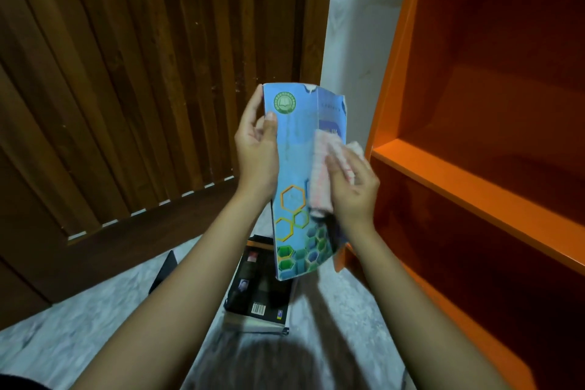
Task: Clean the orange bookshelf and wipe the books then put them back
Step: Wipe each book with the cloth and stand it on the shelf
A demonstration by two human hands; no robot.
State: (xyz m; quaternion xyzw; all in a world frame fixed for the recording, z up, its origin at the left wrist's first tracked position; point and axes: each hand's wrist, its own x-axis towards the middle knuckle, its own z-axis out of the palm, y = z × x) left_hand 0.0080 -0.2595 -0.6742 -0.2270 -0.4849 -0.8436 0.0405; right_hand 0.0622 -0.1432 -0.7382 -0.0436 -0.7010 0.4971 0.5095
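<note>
home room | wooden slat door | orange bookshelf

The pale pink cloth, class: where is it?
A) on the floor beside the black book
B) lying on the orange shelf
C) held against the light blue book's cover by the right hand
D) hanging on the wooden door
C: the right hand holds the pale pink cloth against the light blue book, which the left hand grips.

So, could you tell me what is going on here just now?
A person holds a blue book upright in the left hand and wipes its cover with a pink cloth held in the right hand. A dark book lies on the floor below, beside the orange bookshelf.
</note>
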